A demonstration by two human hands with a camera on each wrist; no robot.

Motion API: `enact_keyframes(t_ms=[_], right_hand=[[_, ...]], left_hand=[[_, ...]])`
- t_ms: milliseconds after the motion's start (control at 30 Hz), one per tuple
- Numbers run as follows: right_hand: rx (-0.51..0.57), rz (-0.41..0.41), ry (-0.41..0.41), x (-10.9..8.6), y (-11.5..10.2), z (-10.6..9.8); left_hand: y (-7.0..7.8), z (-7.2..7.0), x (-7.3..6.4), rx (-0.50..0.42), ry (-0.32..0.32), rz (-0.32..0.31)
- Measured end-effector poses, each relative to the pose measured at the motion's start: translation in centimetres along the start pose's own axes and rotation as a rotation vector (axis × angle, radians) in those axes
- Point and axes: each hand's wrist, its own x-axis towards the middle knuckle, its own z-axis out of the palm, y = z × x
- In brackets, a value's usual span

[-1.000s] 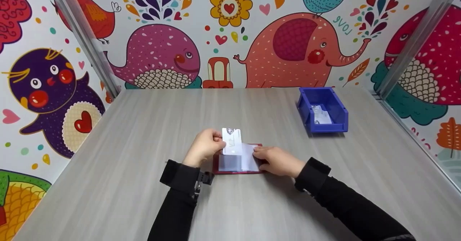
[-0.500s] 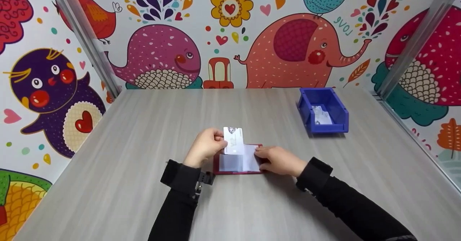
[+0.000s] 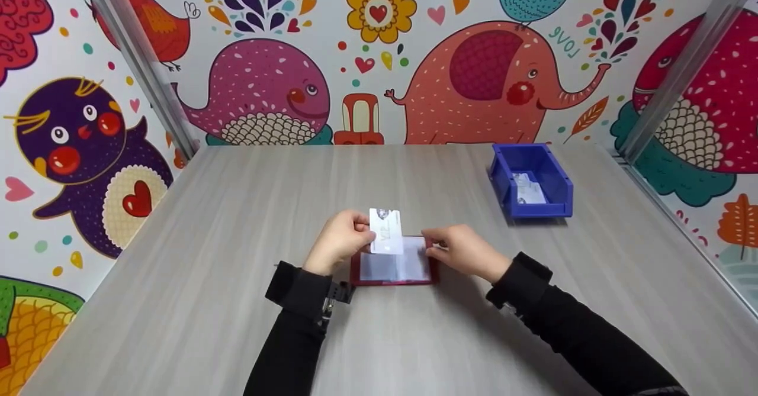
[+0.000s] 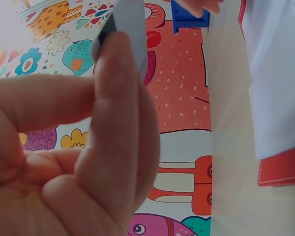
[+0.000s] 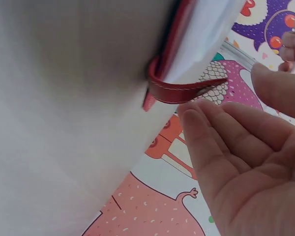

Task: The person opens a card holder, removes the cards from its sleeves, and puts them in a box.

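Observation:
My left hand [image 3: 339, 239] pinches a white card [image 3: 385, 231] marked VIP between thumb and fingers, upright above the left half of a card holder. That card holder [image 3: 394, 283] lies spread on the table, with a red cover and clear plastic sleeves [image 3: 379, 269]. At its right edge is my right hand [image 3: 465, 251], holding nothing. In the right wrist view a red strap [image 5: 174, 92] curls up from the holder's edge, right by the fingertips [image 5: 191, 118]; whether they touch it I cannot tell. The thumb [image 5: 278, 88] stands apart from the fingers.
A blue bin [image 3: 540, 209] stands at the back right of the table [image 3: 237, 218], with several white cards [image 3: 528, 192] in it. Behind the table rises a wall [image 3: 367, 67] printed with cartoon animals. Metal posts [image 3: 148, 70] stand at the corners.
My right hand has lifted off the right-hand sleeve and moved slightly up and right to the holder's edge. The card in my left hand has shifted a little to the right.

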Motion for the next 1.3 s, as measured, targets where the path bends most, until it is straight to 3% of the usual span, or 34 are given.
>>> enact_keyframes(t_ms=[300, 567, 767, 1033, 1300], right_hand=[[0.177, 0.126, 0.013, 0.3, -0.6, -0.9], [0.326, 0.17, -0.025, 0.5, -1.4, -0.8], [0.375, 0.187, -0.026, 0.5, -1.6, -0.9], [0.464, 0.259, -0.017, 0.6, -1.7, -0.5], [0.436, 0.291, 0.035, 0.7, -1.7, 0.0]], left_hand=[[0.4, 0.7, -0.1, -0.001, -0.03, 0.005], [0.3, 1.5, -0.1, -0.013, -0.051, 0.033], [0.2, 2.2, -0.1, -0.045, -0.074, 0.043], [0.0, 3.0, -0.2, -0.033, -0.059, 0.055], [-0.2, 3.6, -0.2, 0.005, -0.044, 0.081]])
